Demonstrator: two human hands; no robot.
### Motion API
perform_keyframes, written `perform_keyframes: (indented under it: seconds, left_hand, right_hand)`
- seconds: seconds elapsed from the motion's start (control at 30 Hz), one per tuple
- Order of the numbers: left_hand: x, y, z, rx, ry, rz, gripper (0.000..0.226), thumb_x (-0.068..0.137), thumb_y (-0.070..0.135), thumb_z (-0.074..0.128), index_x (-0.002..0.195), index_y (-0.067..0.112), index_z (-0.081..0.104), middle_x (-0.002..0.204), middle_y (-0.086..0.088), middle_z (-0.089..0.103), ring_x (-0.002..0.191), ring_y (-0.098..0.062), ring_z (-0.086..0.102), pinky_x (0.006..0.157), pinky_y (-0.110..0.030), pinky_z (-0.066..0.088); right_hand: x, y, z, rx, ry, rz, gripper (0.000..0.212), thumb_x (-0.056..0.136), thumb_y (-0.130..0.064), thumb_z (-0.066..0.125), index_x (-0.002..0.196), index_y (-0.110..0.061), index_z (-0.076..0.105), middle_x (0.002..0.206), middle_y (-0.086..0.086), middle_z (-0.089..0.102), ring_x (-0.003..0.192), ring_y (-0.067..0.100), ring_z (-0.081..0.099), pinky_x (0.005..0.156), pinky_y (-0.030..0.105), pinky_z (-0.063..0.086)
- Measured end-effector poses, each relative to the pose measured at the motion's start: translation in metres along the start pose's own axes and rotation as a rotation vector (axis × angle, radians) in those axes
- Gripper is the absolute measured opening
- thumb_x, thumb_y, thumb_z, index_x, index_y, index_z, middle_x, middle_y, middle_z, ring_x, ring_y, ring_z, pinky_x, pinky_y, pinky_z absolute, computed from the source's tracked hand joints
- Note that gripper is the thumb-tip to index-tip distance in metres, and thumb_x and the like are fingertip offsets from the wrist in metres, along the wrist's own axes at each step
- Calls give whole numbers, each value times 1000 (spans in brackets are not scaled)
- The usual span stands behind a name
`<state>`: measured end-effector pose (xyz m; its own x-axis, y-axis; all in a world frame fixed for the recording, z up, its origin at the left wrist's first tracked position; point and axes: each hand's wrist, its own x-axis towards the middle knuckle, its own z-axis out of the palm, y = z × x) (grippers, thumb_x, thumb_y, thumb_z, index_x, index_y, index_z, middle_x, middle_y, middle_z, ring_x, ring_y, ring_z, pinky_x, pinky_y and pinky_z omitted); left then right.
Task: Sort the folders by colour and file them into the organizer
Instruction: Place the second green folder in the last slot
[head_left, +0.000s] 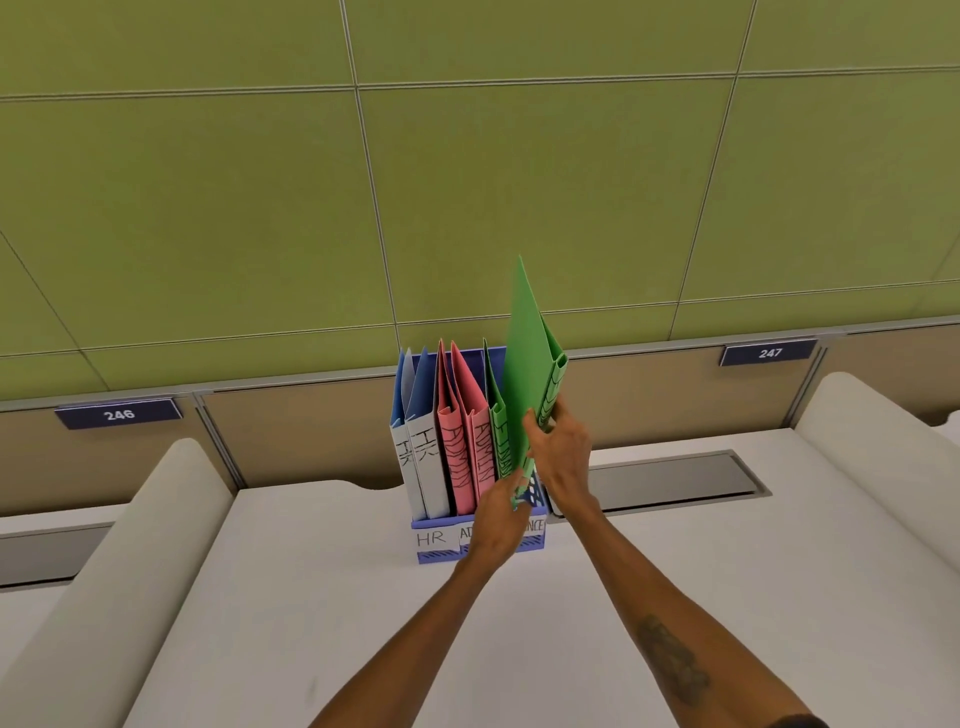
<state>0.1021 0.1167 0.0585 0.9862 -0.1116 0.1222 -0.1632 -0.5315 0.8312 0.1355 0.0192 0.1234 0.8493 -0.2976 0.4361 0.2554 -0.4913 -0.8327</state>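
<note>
A blue organizer (439, 555) stands at the back of the white desk, with paper labels on its front; "HR" is readable. In it stand two blue folders (422, 395) on the left, two pink folders (470, 395) in the middle and one green folder (496, 415) on the right. A second green folder (527, 364) is tilted above the rightmost slot, its lower corner inside the organizer. My right hand (558, 452) grips its spine. My left hand (501, 519) holds its lower corner at the organizer's front and covers part of the labels.
The white desk (363, 623) is flanked by rounded white dividers on the left (119, 561) and right (883, 447). A grey cable tray (675, 475) lies right of the organizer. Beige panels with signs 246 (118, 414) and 247 (770, 353) sit below a green wall.
</note>
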Motion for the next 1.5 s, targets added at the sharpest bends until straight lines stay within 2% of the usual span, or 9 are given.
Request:
perform_keyframes:
  seconds: [0.1, 0.23, 0.4, 0.63, 0.8, 1.03, 1.27, 1.37, 1.5]
  left_hand:
    - [6, -6, 3, 2, -20, -10, 58, 93, 3, 55, 145, 25, 44, 137, -3, 58, 122, -17, 55, 102, -32, 46]
    - [11, -15, 8, 5, -39, -9, 58, 92, 3, 58, 145, 23, 45, 138, -1, 56, 127, -16, 53, 103, -28, 43]
    - [13, -25, 12, -13, -61, -42, 58, 91, 5, 58, 144, 23, 45, 146, 2, 50, 134, -17, 46, 112, -37, 41]
    - [15, -38, 14, -3, -78, -67, 60, 92, 5, 57, 146, 26, 41, 146, 3, 48, 135, -16, 43, 111, -37, 39]
    - [15, -42, 15, 2, -84, -77, 62, 91, 4, 58, 147, 25, 40, 148, 4, 46, 137, -16, 42, 112, -37, 38]
    - [12, -48, 11, 27, -84, -108, 62, 90, 4, 58, 146, 22, 40, 150, 2, 42, 139, -16, 37, 112, -33, 35]
    - [8, -44, 5, 36, -81, -133, 62, 91, 8, 61, 147, 22, 40, 151, 1, 42, 136, -18, 44, 109, -38, 44]
    - [5, -40, 1, 43, -75, -131, 63, 90, 8, 62, 147, 21, 40, 149, 0, 43, 135, -19, 45, 108, -39, 46]
    - [-2, -36, -4, 48, -89, -121, 62, 91, 6, 59, 148, 22, 39, 151, 0, 40, 138, -18, 41, 111, -38, 43]
  right_hand:
    - [0, 12, 6, -27, -10, 26, 33, 97, -29, 57, 126, -16, 60, 109, 4, 72, 84, 20, 71, 72, 41, 63]
    - [-3, 29, 16, -59, -30, 58, 34, 97, -28, 58, 128, -14, 59, 109, 5, 72, 87, 16, 70, 79, 38, 62]
    - [-6, 47, 26, -111, -69, 99, 33, 97, -27, 58, 126, -12, 59, 105, 5, 73, 81, 12, 65, 82, 36, 61]
    - [-7, 59, 36, -175, -158, 167, 40, 99, -28, 55, 133, -9, 51, 107, 8, 72, 89, 22, 71, 85, 33, 58]
    - [-9, 65, 41, -181, -190, 201, 37, 99, -26, 54, 133, -10, 51, 108, 7, 72, 81, 11, 62, 85, 30, 57]
    - [-10, 63, 42, -179, -211, 212, 35, 98, -24, 55, 130, -10, 52, 109, 7, 72, 82, 11, 62, 86, 31, 56]
    - [-16, 57, 38, -177, -256, 242, 41, 98, -24, 55, 136, -11, 45, 117, 7, 69, 98, 22, 70, 90, 35, 56]
    - [-20, 53, 32, -179, -259, 252, 43, 98, -28, 54, 137, -13, 44, 117, 7, 69, 91, 18, 69, 87, 33, 56]
    - [-30, 49, 23, -184, -250, 240, 41, 98, -35, 55, 132, -15, 47, 118, 5, 70, 80, 7, 62, 71, 15, 49]
